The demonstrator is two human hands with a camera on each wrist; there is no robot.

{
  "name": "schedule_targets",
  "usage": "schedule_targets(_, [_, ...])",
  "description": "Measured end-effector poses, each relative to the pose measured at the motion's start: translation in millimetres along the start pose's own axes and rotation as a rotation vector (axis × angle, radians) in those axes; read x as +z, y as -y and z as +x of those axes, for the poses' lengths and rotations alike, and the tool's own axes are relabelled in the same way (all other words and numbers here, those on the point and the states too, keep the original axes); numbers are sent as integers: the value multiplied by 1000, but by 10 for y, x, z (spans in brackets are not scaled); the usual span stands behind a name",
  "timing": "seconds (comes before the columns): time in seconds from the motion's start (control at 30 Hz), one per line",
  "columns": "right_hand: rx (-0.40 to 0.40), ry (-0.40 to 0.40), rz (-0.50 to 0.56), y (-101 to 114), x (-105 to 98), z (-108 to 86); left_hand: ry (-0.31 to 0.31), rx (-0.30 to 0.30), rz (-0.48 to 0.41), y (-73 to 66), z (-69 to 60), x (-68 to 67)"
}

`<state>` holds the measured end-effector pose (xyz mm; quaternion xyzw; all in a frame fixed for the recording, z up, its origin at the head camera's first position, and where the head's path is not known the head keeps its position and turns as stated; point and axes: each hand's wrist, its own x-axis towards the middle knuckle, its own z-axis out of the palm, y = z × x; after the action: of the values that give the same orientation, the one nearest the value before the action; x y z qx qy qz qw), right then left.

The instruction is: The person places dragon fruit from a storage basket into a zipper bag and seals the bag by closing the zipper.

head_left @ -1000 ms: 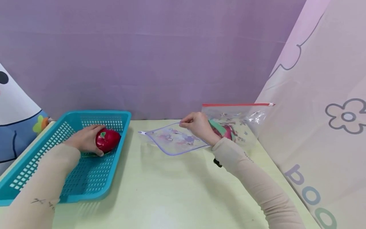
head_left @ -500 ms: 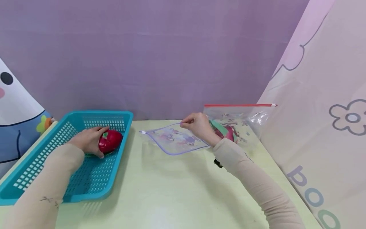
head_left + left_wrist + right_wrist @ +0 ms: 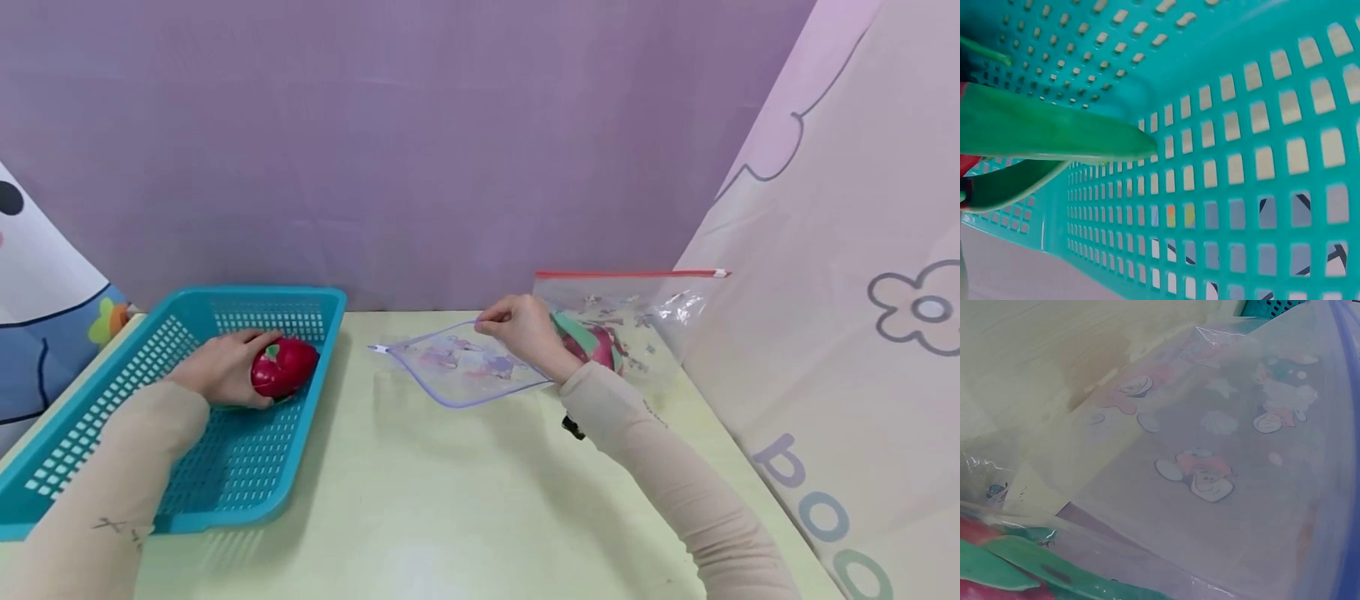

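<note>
In the head view my left hand (image 3: pixel 225 367) reaches into the blue-green basket (image 3: pixel 306 421). Fingers and thumb curl around a red dragon fruit (image 3: pixel 287 367) near the basket's right wall. Its long green leaf tips (image 3: pixel 1054 128) stick out in the left wrist view; that hand is mostly out of that view. My right hand (image 3: pixel 523 333) pinches the purple-edged rim of a clear printed zip bag (image 3: pixel 453 398), whose mouth gapes wide. The bag's cartoon-printed film (image 3: pixel 1210 431) fills much of the right wrist view, where no fingers show.
Behind the right wrist stands another clear bag with a red zip (image 3: pixel 630 274). It contains a red and green fruit (image 3: pixel 600 346), partly hidden by the hand. A purple cloth (image 3: pixel 420 150) backs the pale table (image 3: pixel 420 517), and a printed cloth (image 3: pixel 847 250) bounds the right.
The view shifts slightly. My left hand keeps hold of the dragon fruit and my right hand keeps its pinch on the bag's rim; neither visibly moves otherwise.
</note>
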<state>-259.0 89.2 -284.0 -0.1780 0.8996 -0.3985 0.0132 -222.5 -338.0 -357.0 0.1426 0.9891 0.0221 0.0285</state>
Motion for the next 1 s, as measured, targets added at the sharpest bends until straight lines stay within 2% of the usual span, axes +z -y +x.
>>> schedule_targets(0.5, [10, -13, -8, 10, -21, -35, -17, -51, 40, -110, -11, -5])
schedule_targets(0.7, [0, -12, 3, -10, -1, -21, -10, -119, 13, -167, -41, -17])
schedule_targets(0.87, [0, -2, 2, -31, 4, -13, -11, -189, -29, -232, -57, -104])
schedule_targets(1.0, [2, -8, 0, -61, -7, 3, -44, -205, -47, -311, -49, -210])
